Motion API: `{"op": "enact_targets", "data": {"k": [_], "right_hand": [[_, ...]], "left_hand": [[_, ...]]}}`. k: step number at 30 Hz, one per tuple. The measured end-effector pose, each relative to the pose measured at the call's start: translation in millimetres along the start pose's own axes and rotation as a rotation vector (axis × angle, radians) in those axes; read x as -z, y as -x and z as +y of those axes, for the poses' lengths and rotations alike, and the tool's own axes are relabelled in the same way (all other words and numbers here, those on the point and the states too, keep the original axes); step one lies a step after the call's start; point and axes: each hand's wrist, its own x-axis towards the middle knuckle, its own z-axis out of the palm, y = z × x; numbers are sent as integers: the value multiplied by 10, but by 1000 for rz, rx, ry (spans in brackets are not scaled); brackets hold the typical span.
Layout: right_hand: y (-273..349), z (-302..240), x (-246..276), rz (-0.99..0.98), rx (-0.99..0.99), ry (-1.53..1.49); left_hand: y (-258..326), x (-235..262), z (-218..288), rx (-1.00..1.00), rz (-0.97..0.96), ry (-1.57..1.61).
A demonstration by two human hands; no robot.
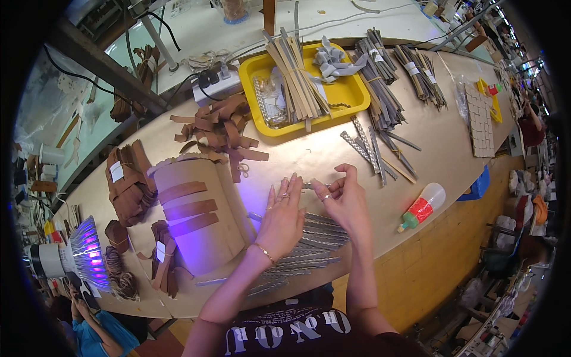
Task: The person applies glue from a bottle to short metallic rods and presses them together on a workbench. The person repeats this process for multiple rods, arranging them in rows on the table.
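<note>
My left hand (282,223) rests with its fingers stretched out and close to flat on the brown-covered table. Its fingertips touch down by one end of a short grey braided strip (308,185). At the other end of that strip, my right hand (346,202) pinches with thumb and index finger; part of the strip is hidden by the fingers. Beneath both wrists lie several loose grey-and-silver braided strips (315,241), roughly side by side. More braided strips (366,146) lie beyond my right hand.
Brown strips (189,209) lie across a curved cardboard piece (205,244) on the left, near brown bundles (131,187). A lamp (89,256) glows purple there. Behind stands a yellow tray (309,125) of strips. A glue bottle (421,208) lies right, near the table edge.
</note>
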Motion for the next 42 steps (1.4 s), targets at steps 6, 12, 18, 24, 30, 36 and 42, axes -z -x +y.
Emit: {"op": "enact_targets", "data": {"k": [6, 12, 18, 24, 30, 36, 42], "right_hand": [[-43, -111, -113, -6, 86, 265], [-160, -112, -254, -291, 145, -571], [-169, 213, 25, -112, 48, -663], [-102, 380, 64, -58, 77, -440], [-107, 421, -16, 24, 73, -417], [-89, 377, -48, 98, 116, -266], [-86, 372, -57, 112, 127, -241]], "left_hand": [[-5, 19, -14, -13, 2, -42], [2, 55, -1, 59, -45, 21], [22, 11, 61, 17, 17, -60], [15, 41, 49, 51, -17, -4], [10, 10, 45, 19, -12, -65], [10, -39, 84, 22, 19, -144], [9, -45, 82, 17, 10, -176]]}}
